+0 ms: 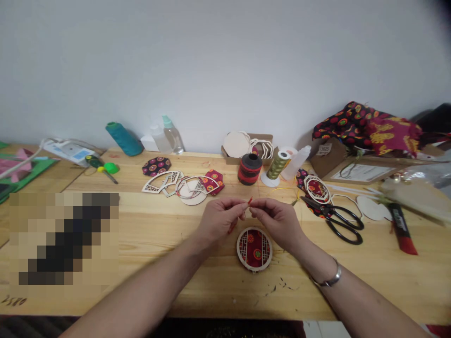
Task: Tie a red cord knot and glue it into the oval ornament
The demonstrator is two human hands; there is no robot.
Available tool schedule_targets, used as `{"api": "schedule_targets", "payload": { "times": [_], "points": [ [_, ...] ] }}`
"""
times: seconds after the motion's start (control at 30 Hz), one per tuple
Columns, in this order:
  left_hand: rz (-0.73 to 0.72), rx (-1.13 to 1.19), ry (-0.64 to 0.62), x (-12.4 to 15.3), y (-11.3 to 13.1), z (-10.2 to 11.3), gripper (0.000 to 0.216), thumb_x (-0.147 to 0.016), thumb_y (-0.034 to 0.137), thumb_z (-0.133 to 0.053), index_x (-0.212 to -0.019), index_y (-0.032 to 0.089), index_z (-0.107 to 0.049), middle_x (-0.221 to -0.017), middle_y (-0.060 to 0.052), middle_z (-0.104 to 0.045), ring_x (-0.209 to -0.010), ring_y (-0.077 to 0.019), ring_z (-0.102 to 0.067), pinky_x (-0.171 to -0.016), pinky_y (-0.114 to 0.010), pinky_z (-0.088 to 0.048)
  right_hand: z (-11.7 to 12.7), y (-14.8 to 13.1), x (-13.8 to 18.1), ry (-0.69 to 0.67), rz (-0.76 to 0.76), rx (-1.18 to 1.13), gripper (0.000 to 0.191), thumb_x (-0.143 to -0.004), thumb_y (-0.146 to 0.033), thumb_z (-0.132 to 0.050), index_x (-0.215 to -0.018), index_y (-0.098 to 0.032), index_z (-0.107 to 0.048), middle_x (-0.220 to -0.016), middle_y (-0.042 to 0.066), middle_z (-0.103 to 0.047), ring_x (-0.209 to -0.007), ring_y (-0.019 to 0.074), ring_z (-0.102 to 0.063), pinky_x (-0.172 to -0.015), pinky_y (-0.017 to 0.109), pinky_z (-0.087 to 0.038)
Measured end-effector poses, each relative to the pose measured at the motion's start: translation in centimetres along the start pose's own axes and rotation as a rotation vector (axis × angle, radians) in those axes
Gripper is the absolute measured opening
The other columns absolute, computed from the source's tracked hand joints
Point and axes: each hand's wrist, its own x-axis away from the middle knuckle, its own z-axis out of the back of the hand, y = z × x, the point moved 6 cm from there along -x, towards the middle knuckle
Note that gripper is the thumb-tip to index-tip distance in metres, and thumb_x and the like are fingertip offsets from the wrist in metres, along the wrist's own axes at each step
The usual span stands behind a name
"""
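Note:
My left hand (221,218) and my right hand (278,219) meet above the wooden table (148,244), both pinched on a short piece of red cord (249,201) held between the fingertips. Just below the hands lies a round wooden lattice ornament (254,249) backed with red patterned fabric. A silver bracelet (330,278) is on my right wrist.
Black scissors (340,218) lie to the right beside another round ornament (316,188). A red-and-black spool (250,168), a gold thread cone (278,165) and bottles stand behind. Fan-shaped wooden cutouts (162,181) and fabric hexagons (212,181) lie left of centre. Patterned cloth (369,124) is piled far right.

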Motion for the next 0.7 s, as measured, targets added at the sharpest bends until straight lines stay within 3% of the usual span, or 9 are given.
{"api": "schedule_targets", "payload": {
  "times": [0.27, 0.7],
  "points": [
    [-0.049, -0.172, 0.087, 0.2, 0.9, 0.4, 0.021, -0.070, 0.035, -0.067, -0.075, 0.014, -0.069, -0.049, 0.005, -0.052, -0.039, -0.0051, -0.038, -0.038, -0.021, -0.027, 0.0, -0.9, 0.3, 0.016, 0.102, 0.110, 0.010, -0.078, -0.019, -0.058, -0.078, -0.019, -0.068, -0.072, 0.003, -0.071, -0.064, 0.0139, -0.063, -0.061, 0.026, -0.051],
    [-0.038, -0.132, 0.064, 0.3, 0.8, 0.0, 0.014, -0.070, 0.028, -0.068, -0.075, 0.016, -0.071, -0.047, 0.006, -0.051, -0.040, -0.0055, -0.038, -0.042, -0.021, -0.029, -0.1, -1.6, 0.6, -0.001, 0.221, 0.205, 0.012, -0.080, -0.015, -0.057, -0.079, -0.020, -0.068, -0.073, 0.002, -0.071, -0.065, 0.0134, -0.063, -0.063, 0.025, -0.050]
  ]
}}
